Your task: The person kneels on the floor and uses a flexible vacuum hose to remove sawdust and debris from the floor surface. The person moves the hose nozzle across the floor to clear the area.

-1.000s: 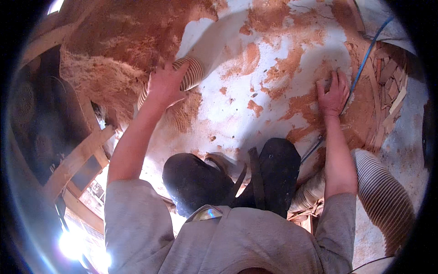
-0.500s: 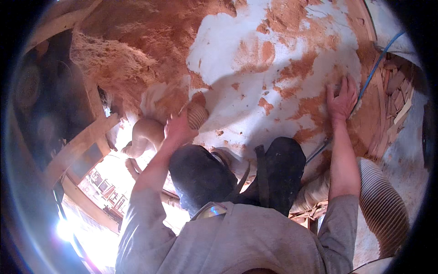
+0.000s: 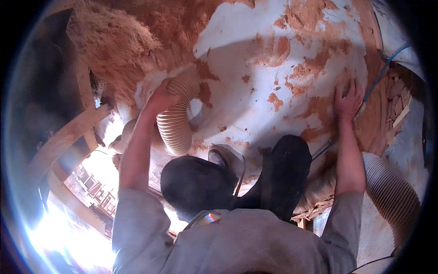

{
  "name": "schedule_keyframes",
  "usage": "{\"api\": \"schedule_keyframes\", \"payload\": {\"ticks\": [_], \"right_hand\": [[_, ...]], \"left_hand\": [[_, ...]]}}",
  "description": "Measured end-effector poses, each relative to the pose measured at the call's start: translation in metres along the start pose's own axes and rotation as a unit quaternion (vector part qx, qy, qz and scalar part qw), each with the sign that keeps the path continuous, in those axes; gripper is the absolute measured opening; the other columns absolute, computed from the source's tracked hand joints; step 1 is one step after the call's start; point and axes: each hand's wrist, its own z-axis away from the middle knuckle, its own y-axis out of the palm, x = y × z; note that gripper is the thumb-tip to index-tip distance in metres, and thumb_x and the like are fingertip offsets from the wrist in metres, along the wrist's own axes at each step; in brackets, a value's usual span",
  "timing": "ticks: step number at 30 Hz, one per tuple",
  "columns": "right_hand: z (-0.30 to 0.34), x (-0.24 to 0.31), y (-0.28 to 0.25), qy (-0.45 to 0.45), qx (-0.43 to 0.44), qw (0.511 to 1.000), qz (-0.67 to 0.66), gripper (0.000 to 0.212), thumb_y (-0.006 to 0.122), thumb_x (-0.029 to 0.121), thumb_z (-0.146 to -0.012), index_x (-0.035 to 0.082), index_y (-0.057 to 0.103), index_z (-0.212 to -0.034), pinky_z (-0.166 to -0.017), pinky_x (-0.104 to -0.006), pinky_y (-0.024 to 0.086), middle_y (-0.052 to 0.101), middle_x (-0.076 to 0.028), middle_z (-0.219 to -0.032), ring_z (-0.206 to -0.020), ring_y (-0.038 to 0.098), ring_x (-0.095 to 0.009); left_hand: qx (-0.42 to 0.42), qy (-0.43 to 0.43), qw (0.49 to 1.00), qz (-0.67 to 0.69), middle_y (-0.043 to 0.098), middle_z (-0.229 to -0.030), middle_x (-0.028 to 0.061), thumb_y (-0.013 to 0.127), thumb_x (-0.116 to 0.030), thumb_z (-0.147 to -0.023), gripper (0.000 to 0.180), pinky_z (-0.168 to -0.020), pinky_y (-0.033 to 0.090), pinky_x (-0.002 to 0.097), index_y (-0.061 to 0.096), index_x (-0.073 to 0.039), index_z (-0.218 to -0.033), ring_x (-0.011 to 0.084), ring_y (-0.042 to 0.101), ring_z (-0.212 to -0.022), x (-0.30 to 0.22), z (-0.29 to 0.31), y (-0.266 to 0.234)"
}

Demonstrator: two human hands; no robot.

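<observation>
My left hand [image 3: 160,99] is wrapped round a ribbed, pale flexible hose [image 3: 175,130] close to its far end. That end lies low against the dusty pale floor [image 3: 232,86], beside a large heap of reddish-brown sawdust [image 3: 123,43]. Its mouth is hidden from me. On the right, my right hand [image 3: 349,102] lies flat on the floor with the fingers stretched out and holds nothing. Thin patches of sawdust [image 3: 315,112] surround it. My knees are bent between the two arms.
A blue cable [image 3: 379,76] runs past my right hand, next to wood offcuts [image 3: 398,98]. Another thick ribbed hose [image 3: 391,196] curves at the lower right. Wooden framing [image 3: 68,132] stands on the left, with glaring light below it.
My left hand has pushed the hose end forward and slightly left, toward the sawdust heap; more of the hose shows now. The right hand stays on the floor.
</observation>
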Motion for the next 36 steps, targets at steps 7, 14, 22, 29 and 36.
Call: {"api": "schedule_keyframes", "payload": {"ticks": [7,14,22,29,36], "right_hand": [[-0.021,0.014,-0.008,0.009,0.044,0.998,-0.051,0.070,0.067,0.046,-0.092,0.003,0.049,-0.145,-0.119,-0.0487,0.027,0.042,-0.019,-0.154,-0.143,0.036,-0.036],[-0.032,0.093,0.015,0.052,-0.018,0.999,-0.001,0.078,0.068,0.056,-0.089,0.006,0.049,-0.147,-0.119,-0.0537,0.026,0.039,-0.021,-0.155,-0.146,0.032,-0.040],[-0.029,0.099,0.009,0.072,0.007,0.997,-0.003,0.079,0.067,0.059,-0.088,0.008,0.051,-0.145,-0.118,-0.0544,0.026,0.041,-0.020,-0.154,-0.144,0.036,-0.039],[-0.036,0.106,-0.001,0.069,0.023,0.997,0.018,0.073,0.069,0.050,-0.090,0.007,0.050,-0.146,-0.118,-0.0481,0.029,0.042,-0.019,-0.154,-0.143,0.036,-0.035],[-0.034,0.105,0.002,0.060,0.014,0.998,0.004,0.077,0.067,0.055,-0.090,0.010,0.046,-0.149,-0.119,-0.0532,0.026,0.040,-0.016,-0.155,-0.147,0.030,-0.038]], "left_hand": [[-0.033,-0.030,0.973,-0.225,0.061,-0.133,0.0264,0.080,-0.041,-0.062,0.105,-0.103,0.051,0.0455,0.038,-0.009,-0.153,0.0409,0.063,-0.119,-0.090,0.052,0.039],[-0.190,-0.086,0.976,-0.057,0.060,-0.136,0.0275,0.074,-0.040,-0.072,0.093,-0.106,0.047,0.0458,0.039,-0.012,-0.153,0.0395,0.058,-0.127,-0.036,-0.006,-0.010],[-0.212,-0.126,0.968,-0.046,0.050,-0.142,0.0265,0.079,-0.045,-0.070,0.104,-0.107,0.046,0.0508,0.028,-0.013,-0.155,0.0419,0.054,-0.129,-0.044,-0.006,-0.013],[-0.232,-0.112,0.966,0.033,0.048,-0.144,0.0226,0.080,-0.040,-0.069,0.105,-0.110,0.043,0.0495,0.028,-0.013,-0.155,0.0388,0.050,-0.133,-0.056,0.017,0.009],[-0.357,-0.030,0.933,0.041,0.056,-0.138,0.0207,0.082,-0.026,-0.071,0.097,-0.106,0.046,0.0449,0.032,-0.007,-0.152,0.0360,0.056,-0.127,-0.050,0.009,0.003]]}}
